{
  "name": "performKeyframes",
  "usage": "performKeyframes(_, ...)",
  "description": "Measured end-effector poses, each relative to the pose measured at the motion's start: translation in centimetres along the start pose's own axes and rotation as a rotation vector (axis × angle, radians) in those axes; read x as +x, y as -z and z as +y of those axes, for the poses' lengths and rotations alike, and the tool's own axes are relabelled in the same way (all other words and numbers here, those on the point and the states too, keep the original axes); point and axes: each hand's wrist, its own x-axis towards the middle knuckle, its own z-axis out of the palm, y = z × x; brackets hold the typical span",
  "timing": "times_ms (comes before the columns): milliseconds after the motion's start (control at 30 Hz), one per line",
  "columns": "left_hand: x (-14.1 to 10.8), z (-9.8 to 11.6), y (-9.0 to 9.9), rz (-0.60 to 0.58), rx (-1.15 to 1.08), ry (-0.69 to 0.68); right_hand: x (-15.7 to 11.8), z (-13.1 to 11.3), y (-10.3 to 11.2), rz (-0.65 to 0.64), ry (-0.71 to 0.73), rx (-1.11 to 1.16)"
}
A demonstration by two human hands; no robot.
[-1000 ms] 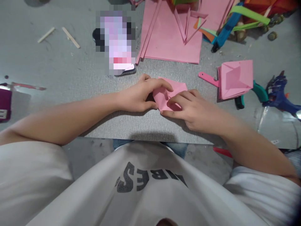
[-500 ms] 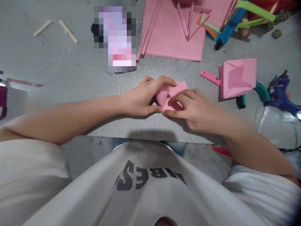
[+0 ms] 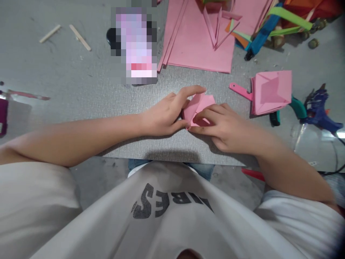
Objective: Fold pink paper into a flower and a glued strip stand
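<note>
Touching folded pink paper (image 3: 198, 104) near the front edge of the desk (image 3: 134, 147), with left hand (image 3: 168, 115) spread wide, right hand (image 3: 228, 126) curled over and partly hiding it, pinch there impossible to tell.

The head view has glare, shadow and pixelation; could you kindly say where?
In the head view, sheen brightens the grey table beyond the left hand, a soft shadow darkens the table's near edge, and pixel blocks mask the phone-like device.

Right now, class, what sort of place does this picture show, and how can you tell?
Probably a craft table; the room itself hardly shows. Folded paper sits between the left hand and right hand, with pink sheets and an apparent glue gun nearby.
</note>
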Motion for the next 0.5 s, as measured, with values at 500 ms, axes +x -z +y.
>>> performKeyframes(500,1.1,2.9,0.5,-0.070,0.256,0.152,0.4,1.5,-0.3,0.396,-0.456,0.649)
